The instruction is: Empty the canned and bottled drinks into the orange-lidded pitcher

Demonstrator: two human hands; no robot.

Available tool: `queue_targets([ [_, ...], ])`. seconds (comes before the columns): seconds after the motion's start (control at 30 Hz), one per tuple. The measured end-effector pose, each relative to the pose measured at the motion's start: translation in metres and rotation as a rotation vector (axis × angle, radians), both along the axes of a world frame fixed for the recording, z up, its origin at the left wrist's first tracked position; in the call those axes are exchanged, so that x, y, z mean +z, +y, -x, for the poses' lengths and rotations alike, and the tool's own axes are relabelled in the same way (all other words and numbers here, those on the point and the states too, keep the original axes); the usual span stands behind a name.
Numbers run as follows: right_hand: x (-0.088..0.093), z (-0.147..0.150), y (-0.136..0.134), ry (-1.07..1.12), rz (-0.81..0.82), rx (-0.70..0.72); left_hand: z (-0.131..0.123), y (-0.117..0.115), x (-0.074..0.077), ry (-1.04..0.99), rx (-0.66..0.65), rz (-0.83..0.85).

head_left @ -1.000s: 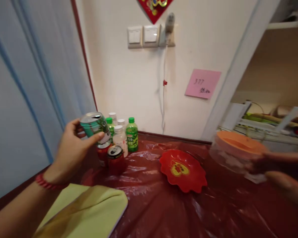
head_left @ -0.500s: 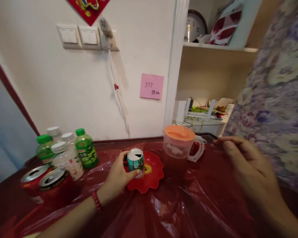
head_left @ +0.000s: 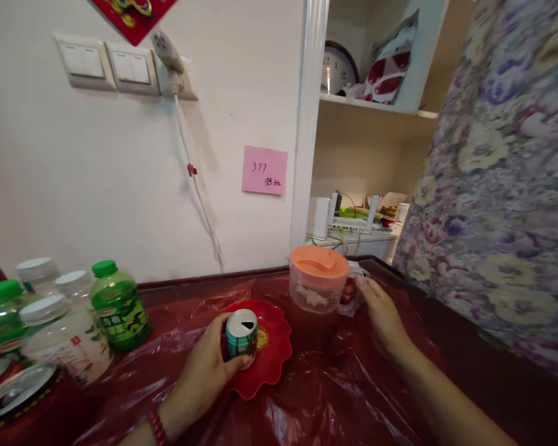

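The left hand (head_left: 202, 368), with a red beaded bracelet (head_left: 156, 426) at its wrist, grips a small green-and-white can (head_left: 242, 342) just below the middle of the frame. The can is upright, its opened top facing up, over the left part of a red scalloped plate (head_left: 273, 365); whether its base touches the plate cannot be told.

Right of the plate stands a clear pitcher (head_left: 312, 302) with an orange lid (head_left: 318, 265). The right hand (head_left: 385, 317) is at the pitcher's handle (head_left: 352, 305), but its fingers are partly hidden, so whether they close around it cannot be told.

At the left of the frame, green-capped bottles (head_left: 122, 316) and white-capped bottles (head_left: 67, 350) stand grouped, with two red cans (head_left: 37, 418) in the lower left corner, cut off by the frame edge. All this is on a dark red tabletop (head_left: 481, 353) partly covered by shiny plastic film (head_left: 323, 412).

On the wall above the plate is a pink note (head_left: 265, 170) with handwriting; a white cord (head_left: 199, 204) hangs from a plug at upper left. Shelves (head_left: 363, 103) hold a clock (head_left: 338, 69) at upper right, beside a floral curtain (head_left: 488, 167).
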State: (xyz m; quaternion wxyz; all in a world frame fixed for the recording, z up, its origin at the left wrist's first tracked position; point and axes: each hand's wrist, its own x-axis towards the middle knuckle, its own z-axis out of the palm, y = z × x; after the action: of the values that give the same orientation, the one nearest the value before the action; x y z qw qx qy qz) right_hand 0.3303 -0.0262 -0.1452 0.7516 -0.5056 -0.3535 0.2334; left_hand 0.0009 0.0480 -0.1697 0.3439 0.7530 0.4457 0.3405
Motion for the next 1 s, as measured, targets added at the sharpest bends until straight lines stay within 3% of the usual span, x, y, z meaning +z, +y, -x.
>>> queue_targets([
  [0.2,-0.009,0.002,0.009,0.132,-0.048,0.053,0.007,0.002,0.002,-0.013,-0.126,0.046],
  [0.4,-0.008,0.014,0.018,0.194,-0.123,-0.016,0.006,-0.002,0.010,0.014,-0.081,0.052],
  [0.63,-0.005,0.022,0.025,0.186,-0.159,-0.137,0.004,-0.006,0.005,0.059,0.008,-0.001],
  [1.0,0.048,0.016,0.032,0.115,-0.158,-0.032,0.009,-0.007,0.013,0.000,-0.098,0.030],
])
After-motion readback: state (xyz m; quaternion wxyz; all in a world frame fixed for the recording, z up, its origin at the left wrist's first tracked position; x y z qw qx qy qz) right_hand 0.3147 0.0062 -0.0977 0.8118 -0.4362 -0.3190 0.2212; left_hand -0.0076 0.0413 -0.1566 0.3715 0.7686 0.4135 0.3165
